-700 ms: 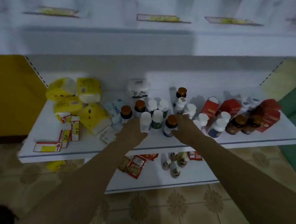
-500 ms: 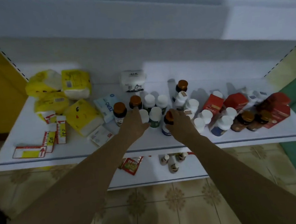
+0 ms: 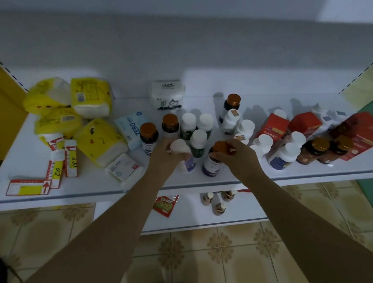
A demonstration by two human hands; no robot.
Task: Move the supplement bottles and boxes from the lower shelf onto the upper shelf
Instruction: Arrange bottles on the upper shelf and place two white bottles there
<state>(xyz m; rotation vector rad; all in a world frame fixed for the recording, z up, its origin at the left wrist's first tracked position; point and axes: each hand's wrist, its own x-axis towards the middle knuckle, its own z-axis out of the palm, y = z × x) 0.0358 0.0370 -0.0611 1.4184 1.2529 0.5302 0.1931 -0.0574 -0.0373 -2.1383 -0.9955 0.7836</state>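
At the shelf [image 3: 91, 185] front edge, left hand [image 3: 164, 156] grips white-capped bottle [image 3: 188, 164], right hand [image 3: 237, 153] grips brown-capped bottle [image 3: 211, 167]; next, likely lift both.

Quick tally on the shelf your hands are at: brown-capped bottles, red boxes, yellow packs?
Brown-capped plastic bottles: 6, one gripped by the right hand.
Red cardboard boxes: 3, the rightmost blurred.
Yellow soft tissue packs: 4.
Total: 13.
Left hand grips a white-capped bottle, not tallied.
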